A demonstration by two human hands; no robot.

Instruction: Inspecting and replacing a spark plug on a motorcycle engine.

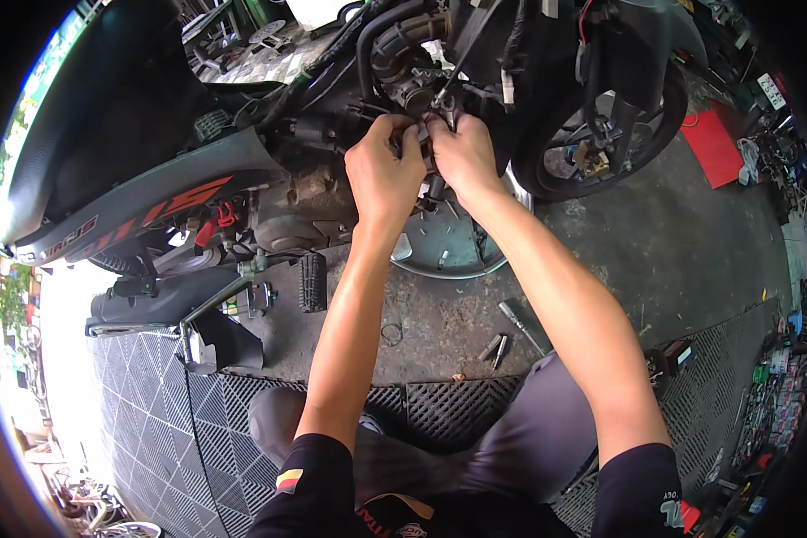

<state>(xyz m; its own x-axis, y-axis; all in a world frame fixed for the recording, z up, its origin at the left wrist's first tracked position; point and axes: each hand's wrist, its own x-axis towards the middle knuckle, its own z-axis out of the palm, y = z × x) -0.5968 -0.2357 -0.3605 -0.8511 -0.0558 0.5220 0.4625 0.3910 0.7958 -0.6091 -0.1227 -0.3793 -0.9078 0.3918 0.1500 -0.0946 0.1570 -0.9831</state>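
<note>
Both my hands are raised to the middle of a partly stripped motorcycle, just below its carburetor and ribbed intake hose. My left hand has its thumb and fingers bent inward in a pinch. Close beside it, my right hand pinches too, with its fingertips near a small metal fitting. A small pale piece shows between the two sets of fingertips, but its kind cannot be made out. Under my hands, a round tray on the floor holds several small loose parts.
A screwdriver and short metal cylinders lie on the floor before my knees. The footpeg juts out at left, near the muffler. The front wheel stands at right, with a red sheet beyond.
</note>
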